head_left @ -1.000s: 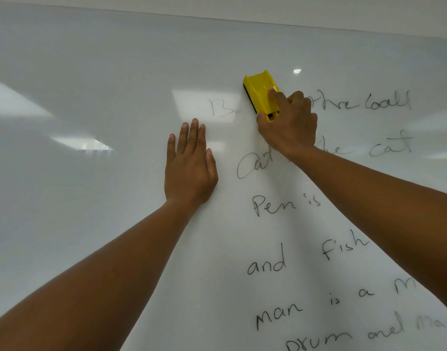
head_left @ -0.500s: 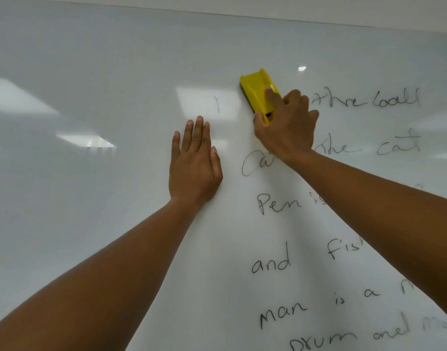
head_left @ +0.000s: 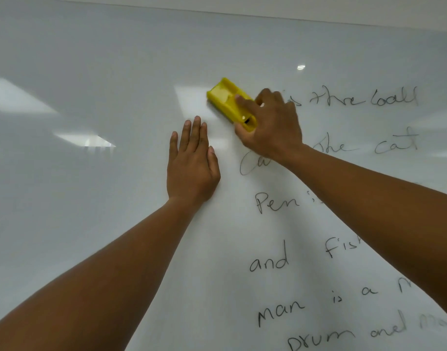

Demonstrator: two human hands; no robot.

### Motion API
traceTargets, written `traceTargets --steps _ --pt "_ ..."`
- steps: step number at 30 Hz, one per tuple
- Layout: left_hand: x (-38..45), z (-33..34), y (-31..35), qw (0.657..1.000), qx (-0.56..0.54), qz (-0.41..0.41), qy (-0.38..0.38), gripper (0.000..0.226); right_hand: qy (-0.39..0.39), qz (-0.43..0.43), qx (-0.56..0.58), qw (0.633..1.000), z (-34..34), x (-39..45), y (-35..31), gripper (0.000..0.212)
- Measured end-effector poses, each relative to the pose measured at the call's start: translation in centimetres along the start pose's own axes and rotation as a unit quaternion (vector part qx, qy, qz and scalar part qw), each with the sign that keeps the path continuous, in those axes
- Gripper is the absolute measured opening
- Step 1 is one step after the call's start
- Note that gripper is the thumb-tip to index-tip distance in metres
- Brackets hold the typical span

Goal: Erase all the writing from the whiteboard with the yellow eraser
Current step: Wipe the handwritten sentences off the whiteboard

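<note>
Head cam looking up along the whiteboard (head_left: 90, 224), and what matters most is where the leftover writing sits relative to the eraser (head_left: 230, 102). The right hand (head_left: 270, 125) has the yellow eraser pinned flat to the board, fingers curled over its lower right end and thumb tucked under, so it's properly gripped. Its long axis runs diagonally, upper left to lower right, and it's parked at the far left end of the top line of words (head_left: 362, 97). Everything left to wipe lies to the right of it and below it: the rest of that top line, then roughly 6 more rows running down toward the near right corner. So my guess is the coming stroke needs to go rightward, with the eraser turned so its long side sweeps across the letters. The left hand (head_left: 192, 168) is spread flat on a bare patch just left of the text, fingers straight, holding nothing, only bracing. It's close to the eraser but not touching. Very little looks done so far.
</note>
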State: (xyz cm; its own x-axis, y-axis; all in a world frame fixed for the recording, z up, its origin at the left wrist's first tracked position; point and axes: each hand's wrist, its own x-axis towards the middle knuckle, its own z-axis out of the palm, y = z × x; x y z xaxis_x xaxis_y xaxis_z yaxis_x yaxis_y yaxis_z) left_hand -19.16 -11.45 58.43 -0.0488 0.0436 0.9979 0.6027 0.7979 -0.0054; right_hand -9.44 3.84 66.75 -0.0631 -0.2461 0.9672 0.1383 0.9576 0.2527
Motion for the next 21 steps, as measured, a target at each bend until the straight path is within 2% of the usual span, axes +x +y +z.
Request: traceTargets --steps 3,5,8,12,14,17,21 --pt "-0.1 0.0 0.0 1.000 -0.002 -0.002 -0.001 0.058 0.005 0.138 0.006 0.990 -0.1 0.6 1.1 0.056" --pt "0.0 0.0 0.0 1.000 -0.004 -0.002 -0.002 0.058 -0.003 0.173 0.020 0.985 -0.1 0.8 1.0 0.058" --pt "0.0 0.0 -0.1 1.000 -0.002 -0.003 -0.001 0.058 -0.019 0.111 0.055 0.992 -0.1 0.6 -0.5 0.059" --pt "0.0 -0.1 0.0 1.000 -0.001 0.001 0.006 0.060 -0.051 -0.069 0.019 0.996 -0.1 -0.6 -1.8 0.060" --pt "0.0 -0.2 0.0 1.000 0.001 0.002 0.005 0.060 -0.047 -0.088 -0.006 0.995 -0.3 -0.7 -1.1 0.058" --pt "-0.1 -0.2 0.1 1.000 0.005 0.000 -0.002 0.061 -0.030 -0.022 -0.031 0.999 -0.7 -0.3 0.6 0.057" --pt "-0.2 -0.1 0.1 1.000 0.006 -0.003 -0.006 0.058 -0.020 0.167 -0.025 0.985 -1.0 0.5 2.9 0.056"
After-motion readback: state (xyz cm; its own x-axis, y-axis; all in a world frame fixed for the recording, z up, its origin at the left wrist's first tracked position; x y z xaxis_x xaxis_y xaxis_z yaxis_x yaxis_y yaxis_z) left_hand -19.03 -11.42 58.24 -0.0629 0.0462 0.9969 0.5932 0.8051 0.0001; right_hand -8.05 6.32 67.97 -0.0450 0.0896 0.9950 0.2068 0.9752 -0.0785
